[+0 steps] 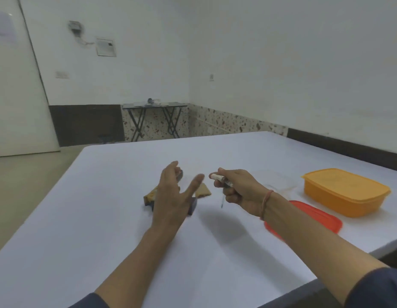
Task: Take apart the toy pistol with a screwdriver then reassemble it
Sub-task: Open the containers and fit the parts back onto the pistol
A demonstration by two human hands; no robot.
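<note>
Left hand [173,196] spread open, fingers straight, holding nothing, hiding most of the tan-and-black plastic toy pistol [151,195] on the white table [104,218]; its heading is unreadable. Right hand [239,187] fists the white-handled screwdriver [222,180], handle end leftward, thin blurred tip pointing down.

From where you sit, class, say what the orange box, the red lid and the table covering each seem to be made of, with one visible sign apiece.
Orange box: probably plastic, semi-matt; even colour, moulded rounded corners, stepped rim.
Red lid: likely plastic too; thin, flat, rounded corner.
Table covering: white, matt, smooth; sheet or laminate, cannot tell which.
</note>
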